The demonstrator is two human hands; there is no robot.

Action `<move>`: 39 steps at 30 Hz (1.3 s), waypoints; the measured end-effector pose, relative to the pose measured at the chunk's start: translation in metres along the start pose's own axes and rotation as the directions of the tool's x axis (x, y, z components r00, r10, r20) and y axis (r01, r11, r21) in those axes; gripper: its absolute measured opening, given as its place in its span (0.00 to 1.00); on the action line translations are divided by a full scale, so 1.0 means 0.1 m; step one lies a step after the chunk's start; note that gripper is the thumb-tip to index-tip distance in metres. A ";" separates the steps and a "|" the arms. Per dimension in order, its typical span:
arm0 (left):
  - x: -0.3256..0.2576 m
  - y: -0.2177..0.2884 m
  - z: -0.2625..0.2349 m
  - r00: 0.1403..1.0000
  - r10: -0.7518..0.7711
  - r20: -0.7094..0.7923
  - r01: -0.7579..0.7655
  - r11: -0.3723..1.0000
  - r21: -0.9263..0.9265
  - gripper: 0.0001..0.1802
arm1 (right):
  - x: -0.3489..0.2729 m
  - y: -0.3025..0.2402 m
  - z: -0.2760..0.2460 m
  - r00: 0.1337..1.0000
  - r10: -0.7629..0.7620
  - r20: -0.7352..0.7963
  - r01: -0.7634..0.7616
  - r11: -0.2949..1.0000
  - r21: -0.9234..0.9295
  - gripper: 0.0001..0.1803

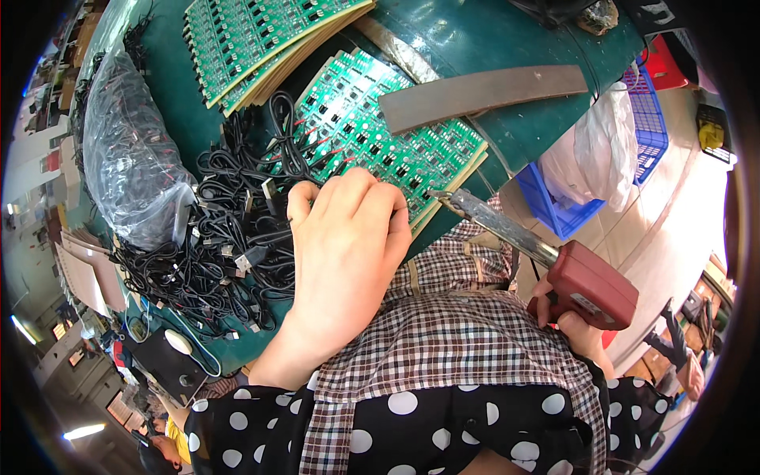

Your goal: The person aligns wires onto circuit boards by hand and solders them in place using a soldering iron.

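Red soldering gun [594,283] clamped in right grip [581,333]; left grip [346,229], by circuit boards [372,131], unclear.

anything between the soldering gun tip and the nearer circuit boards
Nothing visible. The soldering gun in the right hand has its tip at the near-right edge of the circuit boards. The left hand overlaps their near edge, and a brown strip covers part of their far side, both clear of the tip.
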State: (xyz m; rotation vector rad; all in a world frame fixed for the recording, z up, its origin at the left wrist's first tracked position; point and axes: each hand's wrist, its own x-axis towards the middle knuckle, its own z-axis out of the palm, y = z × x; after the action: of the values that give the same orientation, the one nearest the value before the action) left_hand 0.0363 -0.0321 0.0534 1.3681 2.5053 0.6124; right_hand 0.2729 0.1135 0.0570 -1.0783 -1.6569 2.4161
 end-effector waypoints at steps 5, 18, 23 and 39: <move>0.02 -0.09 -0.08 0.993 0.085 0.078 -0.082 0.996 -0.042 0.05 | 0.00 0.08 -0.05 1.000 -0.021 0.020 0.021 1.000 0.022 0.38; -0.10 0.08 0.13 0.999 -0.003 -0.051 0.005 0.999 0.038 0.10 | -0.03 0.08 -0.08 0.997 0.061 0.041 -0.067 0.985 0.159 0.33; -0.10 0.09 0.15 0.997 -0.028 -0.067 0.031 0.999 0.037 0.10 | -0.03 0.05 -0.06 0.994 0.112 0.016 -0.113 0.986 0.124 0.36; -0.05 0.12 0.15 0.998 -0.044 -0.054 0.045 0.999 0.011 0.08 | -0.08 0.10 -0.05 0.995 0.076 -0.059 -0.071 0.993 0.093 0.38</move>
State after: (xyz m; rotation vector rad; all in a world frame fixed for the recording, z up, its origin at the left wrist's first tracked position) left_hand 0.0541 -0.0265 0.0455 1.3130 2.5790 0.6336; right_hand 0.2852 0.1102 0.0519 -1.2080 -1.4993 2.4480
